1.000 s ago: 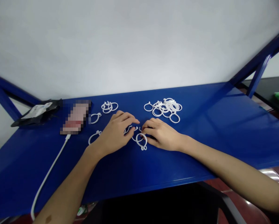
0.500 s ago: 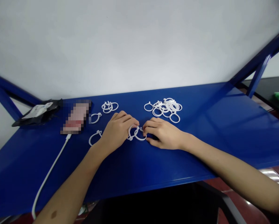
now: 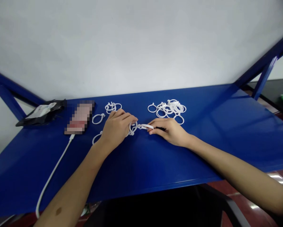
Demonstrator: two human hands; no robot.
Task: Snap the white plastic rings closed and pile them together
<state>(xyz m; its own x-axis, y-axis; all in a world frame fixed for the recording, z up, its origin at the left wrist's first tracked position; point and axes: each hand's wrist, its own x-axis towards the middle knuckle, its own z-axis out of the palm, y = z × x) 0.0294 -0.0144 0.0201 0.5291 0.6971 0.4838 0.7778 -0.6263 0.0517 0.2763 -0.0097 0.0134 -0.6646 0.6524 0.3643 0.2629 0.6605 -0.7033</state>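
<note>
Both forearms are stretched forward, bare to the elbow, and are angled inward so that the hands nearly meet at the middle. The left forearm (image 3: pixel 84 176) is brought in from the lower left and the right forearm (image 3: pixel 231 173) from the lower right. The left hand (image 3: pixel 116 129) is turned palm down, knuckles raised, with its fingers (image 3: pixel 129 119) curled and closed in a pinch towards the right. The right hand (image 3: pixel 171 130) is laid flatter, its wrist kept straight, with thumb and fingers (image 3: pixel 155 123) pressed together and pointed left. The two sets of fingertips are held just apart.
</note>
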